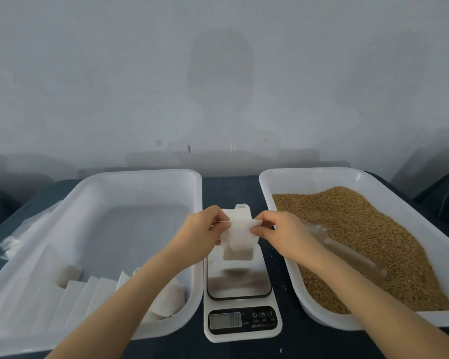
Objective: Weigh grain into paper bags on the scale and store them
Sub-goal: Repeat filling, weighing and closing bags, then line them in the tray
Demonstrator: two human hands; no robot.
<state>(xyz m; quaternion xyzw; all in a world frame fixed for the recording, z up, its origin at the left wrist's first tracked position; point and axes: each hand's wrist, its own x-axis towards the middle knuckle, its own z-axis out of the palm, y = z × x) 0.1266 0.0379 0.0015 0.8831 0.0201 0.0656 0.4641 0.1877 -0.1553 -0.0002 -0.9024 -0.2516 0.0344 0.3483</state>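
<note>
A small white paper bag (240, 233) hangs in the air over the far end of the scale (240, 286). My left hand (205, 233) pinches its left edge and my right hand (283, 234) pinches its right edge. The scale has a shiny steel platform and a lit display showing 0. The white tray (278, 203) on the right is filled with brown grain (368, 237). A clear plastic scoop (347, 251) lies on the grain, just beyond my right wrist. The white tray (140, 174) on the left holds several filled white bags (88, 294) lined up at its near end.
A pile of flat white bags in clear wrap (24, 234) lies on the dark table left of the left tray. A pale wall stands close behind the trays. A few loose grains lie on the dark cloth near the scale.
</note>
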